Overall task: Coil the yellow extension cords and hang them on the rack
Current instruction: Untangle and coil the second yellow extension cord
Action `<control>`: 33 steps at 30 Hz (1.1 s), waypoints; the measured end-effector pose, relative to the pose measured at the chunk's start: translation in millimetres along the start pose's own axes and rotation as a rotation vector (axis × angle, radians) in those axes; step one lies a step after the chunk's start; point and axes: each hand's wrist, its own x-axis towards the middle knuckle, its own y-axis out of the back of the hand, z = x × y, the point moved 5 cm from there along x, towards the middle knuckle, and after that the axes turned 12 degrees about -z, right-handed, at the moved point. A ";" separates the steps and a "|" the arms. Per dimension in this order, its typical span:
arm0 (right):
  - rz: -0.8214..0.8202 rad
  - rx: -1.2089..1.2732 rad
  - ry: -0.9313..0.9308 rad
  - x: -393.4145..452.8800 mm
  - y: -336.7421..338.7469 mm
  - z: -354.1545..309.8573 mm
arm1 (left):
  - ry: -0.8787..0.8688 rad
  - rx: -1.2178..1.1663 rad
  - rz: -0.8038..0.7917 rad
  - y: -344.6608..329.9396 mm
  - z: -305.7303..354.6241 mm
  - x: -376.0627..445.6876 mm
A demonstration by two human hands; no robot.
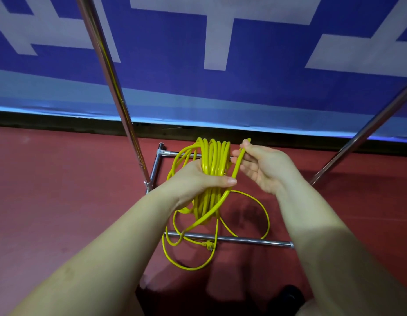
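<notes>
2 hands on 1 yellow cord (212, 160), coiling step in hand, nothing hung yet. Left hand (195, 179): grip wrapped round the bundle of loops mid-height, thumb laid across the front. Right hand (264, 166), just right of that grip: fingers loosely curled, pinching the free run of cord between thumb and fingers, strand passing up through the hand. Below the left grip, loops hang down, and the loose tail (255, 201) sweeps out in a wide arc on the red floor (61, 201), crossing the rack's base bar (243, 239); plug end (208, 245) lies by that bar. Rack uprights (111, 71) rise either side of the hands. Only 1 cord in view.

Next move, my read: lay the pinched strand over the bundle as another loop, left grip opens briefly to take it, then pull in slack. Watch the tail snagging on the base bar.
</notes>
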 end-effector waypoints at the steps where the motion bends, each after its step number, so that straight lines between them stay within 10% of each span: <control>1: -0.007 -0.003 -0.004 0.3 -1.3 0.8 | 0.000 -0.006 0.007 -0.1 0.1 0.6; 6: -0.004 -0.064 0.046 0.5 -3.6 4.9 | 0.018 -0.007 0.009 -4.5 -3.6 4.1; 18: -0.048 -1.069 0.111 -25.3 -20.1 26.5 | -0.041 -0.495 0.314 18.0 -8.3 11.5; 24: -0.145 -1.052 0.290 -20.6 -37.1 29.9 | -0.136 -0.525 0.436 28.4 -1.5 11.0; 28: -0.442 -0.841 0.065 -10.7 -31.9 40.6 | -0.165 -0.558 0.493 41.7 0.7 8.4; 33: -0.560 -1.309 -0.325 -3.8 8.7 66.5 | -0.208 -0.636 0.550 63.9 3.2 2.7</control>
